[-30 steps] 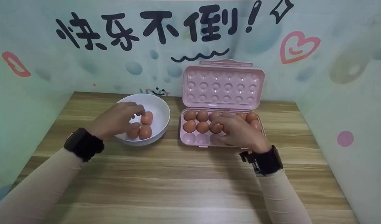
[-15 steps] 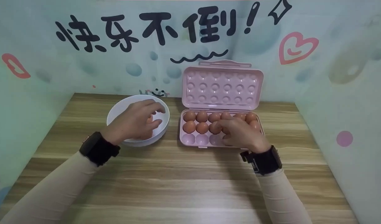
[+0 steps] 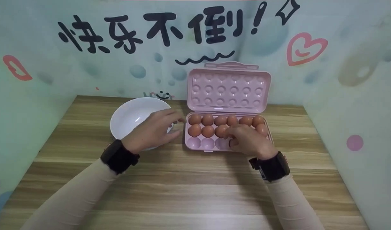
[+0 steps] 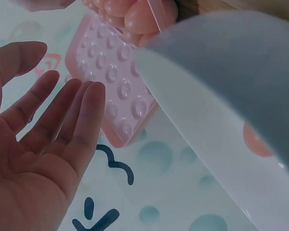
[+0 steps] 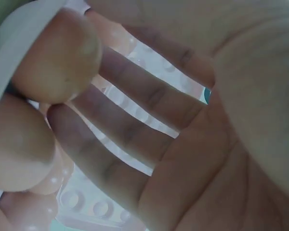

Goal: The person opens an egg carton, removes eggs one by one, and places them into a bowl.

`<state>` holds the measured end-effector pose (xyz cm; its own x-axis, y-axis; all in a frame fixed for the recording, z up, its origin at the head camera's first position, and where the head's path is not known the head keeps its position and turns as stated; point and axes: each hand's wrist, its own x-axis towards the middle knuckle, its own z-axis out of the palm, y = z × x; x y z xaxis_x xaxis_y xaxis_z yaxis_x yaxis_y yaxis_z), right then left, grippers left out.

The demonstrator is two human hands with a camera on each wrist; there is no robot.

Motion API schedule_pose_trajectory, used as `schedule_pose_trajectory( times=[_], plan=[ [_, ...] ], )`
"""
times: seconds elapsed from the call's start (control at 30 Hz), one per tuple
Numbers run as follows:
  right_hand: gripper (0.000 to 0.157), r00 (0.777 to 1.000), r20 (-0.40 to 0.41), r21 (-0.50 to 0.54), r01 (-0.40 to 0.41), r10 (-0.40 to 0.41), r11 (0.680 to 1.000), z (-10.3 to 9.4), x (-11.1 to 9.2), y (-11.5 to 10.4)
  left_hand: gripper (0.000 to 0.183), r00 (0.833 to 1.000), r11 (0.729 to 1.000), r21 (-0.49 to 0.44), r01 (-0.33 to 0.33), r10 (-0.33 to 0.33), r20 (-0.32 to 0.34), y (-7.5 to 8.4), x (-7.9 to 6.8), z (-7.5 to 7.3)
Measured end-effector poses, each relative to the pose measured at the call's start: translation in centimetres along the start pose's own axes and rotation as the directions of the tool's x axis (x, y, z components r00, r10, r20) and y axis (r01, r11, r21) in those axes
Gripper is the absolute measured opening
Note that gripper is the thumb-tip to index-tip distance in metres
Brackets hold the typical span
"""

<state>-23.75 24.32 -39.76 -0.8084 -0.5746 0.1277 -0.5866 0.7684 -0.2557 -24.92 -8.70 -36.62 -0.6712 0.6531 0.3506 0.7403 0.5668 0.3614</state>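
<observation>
My left hand (image 3: pixel 154 129) hovers at the right rim of the white bowl (image 3: pixel 128 115) and holds nothing. In the left wrist view the left hand (image 4: pixel 48 125) has loosely spread fingers, and a brown egg (image 4: pixel 258 139) shows inside the bowl (image 4: pixel 183 110). Over the front right part of the pink egg carton (image 3: pixel 193 148), my right hand (image 3: pixel 249 140) bends down among the brown eggs (image 3: pixel 207 131). The right wrist view shows an egg (image 5: pixel 60 60) between thumb and fingertips of the right hand (image 5: pixel 149 125), behind the carton's rim; the thumb tip is hidden.
The carton's raised lid (image 3: pixel 227 89) stands against the printed backdrop (image 3: pixel 150 73). Eggs fill much of the two back rows, and vacant cups (image 3: pixel 208 143) show at the front left. Wooden tabletop (image 3: pixel 195 191) stretches before bowl and carton.
The left hand has moved right, from over the eggs in the bowl to the bowl's right rim beside the carton. The right hand has shifted only slightly at the carton.
</observation>
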Motion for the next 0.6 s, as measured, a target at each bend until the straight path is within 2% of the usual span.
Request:
schedule_pose_trajectory(
  times=[0.17, 0.27, 0.5, 0.6],
  plan=[
    [0.015, 1.0, -0.011, 0.011, -0.006, 0.006, 1.0, 0.0, -0.3, 0.5, 0.021, 0.999, 1.0, 0.005, 0.021, -0.021, 0.03, 1.0, 0.5, 1.3],
    [0.014, 0.999, -0.025, 0.009, -0.021, 0.021, 1.0, 0.1, -0.4, 0.7, 0.021, 0.999, 0.999, -0.036, 0.011, -0.01, 0.036, 1.3, 0.7, 2.0],
    [0.018, 0.99, -0.029, -0.042, -0.14, 0.139, 0.989, 0.0, -0.2, 0.5, 0.017, 0.998, 0.996, -0.094, 0.011, -0.006, 0.056, 1.8, 1.2, 3.2],
    [0.019, 0.992, -0.034, -0.071, -0.126, 0.124, 0.989, 0.0, -0.1, 0.4, 0.016, 0.998, 0.994, -0.108, 0.003, 0.004, 0.055, 1.8, 1.3, 3.7]
  ],
)
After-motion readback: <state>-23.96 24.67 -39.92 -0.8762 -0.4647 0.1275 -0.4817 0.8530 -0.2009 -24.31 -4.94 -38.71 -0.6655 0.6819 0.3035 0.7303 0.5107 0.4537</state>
